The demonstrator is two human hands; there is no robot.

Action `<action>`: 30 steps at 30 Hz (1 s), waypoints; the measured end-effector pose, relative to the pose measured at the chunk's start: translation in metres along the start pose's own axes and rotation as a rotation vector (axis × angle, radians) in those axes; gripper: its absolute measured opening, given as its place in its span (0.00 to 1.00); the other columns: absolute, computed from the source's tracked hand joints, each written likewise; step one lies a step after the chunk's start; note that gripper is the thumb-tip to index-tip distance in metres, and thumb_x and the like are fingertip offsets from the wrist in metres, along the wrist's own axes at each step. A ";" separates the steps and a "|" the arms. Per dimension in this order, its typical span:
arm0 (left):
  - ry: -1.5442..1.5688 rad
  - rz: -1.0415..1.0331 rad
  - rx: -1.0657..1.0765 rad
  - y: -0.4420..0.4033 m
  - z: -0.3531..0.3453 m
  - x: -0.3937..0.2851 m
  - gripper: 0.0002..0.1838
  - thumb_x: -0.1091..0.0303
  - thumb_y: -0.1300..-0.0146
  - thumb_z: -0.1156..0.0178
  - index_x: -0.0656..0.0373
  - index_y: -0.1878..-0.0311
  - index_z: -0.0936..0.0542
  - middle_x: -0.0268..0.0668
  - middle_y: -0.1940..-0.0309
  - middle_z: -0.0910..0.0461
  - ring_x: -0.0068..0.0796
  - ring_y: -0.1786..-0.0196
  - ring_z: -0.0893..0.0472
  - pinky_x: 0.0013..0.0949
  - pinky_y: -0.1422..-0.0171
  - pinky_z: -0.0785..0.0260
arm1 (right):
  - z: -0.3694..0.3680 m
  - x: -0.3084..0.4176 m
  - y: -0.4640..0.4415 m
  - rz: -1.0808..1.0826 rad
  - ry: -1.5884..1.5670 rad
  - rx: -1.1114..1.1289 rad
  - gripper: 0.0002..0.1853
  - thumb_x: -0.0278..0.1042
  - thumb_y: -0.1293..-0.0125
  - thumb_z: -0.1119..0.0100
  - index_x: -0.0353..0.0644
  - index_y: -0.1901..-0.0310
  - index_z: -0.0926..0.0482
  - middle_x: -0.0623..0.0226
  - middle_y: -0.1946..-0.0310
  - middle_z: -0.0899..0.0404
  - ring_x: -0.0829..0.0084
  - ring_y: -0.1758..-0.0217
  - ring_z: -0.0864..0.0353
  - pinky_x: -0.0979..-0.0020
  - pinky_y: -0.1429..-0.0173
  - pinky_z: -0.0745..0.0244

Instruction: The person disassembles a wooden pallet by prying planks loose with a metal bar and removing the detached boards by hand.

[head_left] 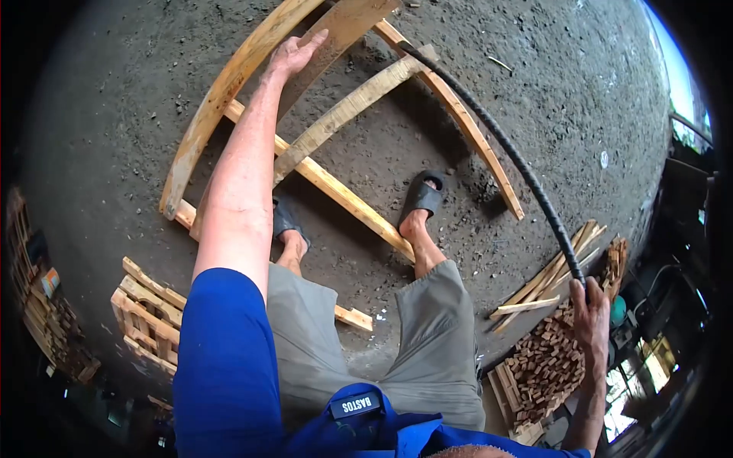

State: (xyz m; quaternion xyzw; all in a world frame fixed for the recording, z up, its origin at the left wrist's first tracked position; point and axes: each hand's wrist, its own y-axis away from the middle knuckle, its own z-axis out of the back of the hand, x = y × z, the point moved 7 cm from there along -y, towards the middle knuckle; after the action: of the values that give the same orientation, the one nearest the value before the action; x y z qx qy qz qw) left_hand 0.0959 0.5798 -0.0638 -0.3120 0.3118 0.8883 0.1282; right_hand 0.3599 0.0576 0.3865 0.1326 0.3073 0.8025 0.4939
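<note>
At the top, my left hand (298,55) grips the edge of a broad wooden board (343,34), its thumb on the board's face. My right hand (592,314), low on the right, is closed around the end of a long dark bar (511,149). The bar's far end lies by the joint of a grey crosspiece (351,103) and a narrow slat (473,137). A long plank (221,111) runs beside my left forearm. Another lighter slat (343,198) passes between my feet under the frame.
My sandalled feet stand on dirt ground (580,99) within the wooden frame. A pallet-like stack (149,313) is at the lower left. Loose sticks (546,278) and a crate of cut wood blocks (542,366) lie at the lower right. More wood (46,305) is piled far left.
</note>
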 end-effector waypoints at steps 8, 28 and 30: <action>-0.012 -0.086 -0.024 -0.009 -0.024 0.033 0.57 0.18 0.43 0.46 0.57 0.23 0.33 0.55 0.24 0.37 0.48 0.21 0.38 0.49 0.19 0.44 | 0.066 0.015 -0.019 -0.030 0.306 -0.068 0.22 0.47 0.23 0.43 0.36 0.68 0.32 0.65 0.77 0.43 0.75 0.71 0.43 0.64 0.67 0.40; 0.417 0.750 -0.023 0.507 0.175 0.349 0.25 0.50 0.29 0.36 0.66 0.45 0.18 0.39 0.55 0.16 0.27 0.58 0.18 0.31 0.53 0.23 | 0.119 0.276 -0.067 0.354 0.896 -0.294 0.08 0.26 0.44 0.49 0.38 0.76 0.20 0.60 0.81 0.20 0.70 0.78 0.21 0.59 0.72 0.25; 0.459 0.685 -0.005 0.478 0.176 0.348 0.27 0.45 0.29 0.36 0.58 0.42 0.19 0.34 0.55 0.17 0.23 0.65 0.20 0.27 0.66 0.30 | 0.116 0.282 -0.068 0.385 0.922 -0.291 0.08 0.26 0.43 0.48 0.38 0.74 0.19 0.60 0.81 0.20 0.69 0.78 0.20 0.58 0.71 0.24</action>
State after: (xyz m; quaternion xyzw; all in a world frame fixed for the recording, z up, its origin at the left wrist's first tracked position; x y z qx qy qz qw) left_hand -0.4581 0.3330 0.0497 -0.3804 0.4157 0.7878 -0.2485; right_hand 0.3336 0.3685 0.4082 -0.2505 0.3483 0.8883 0.1640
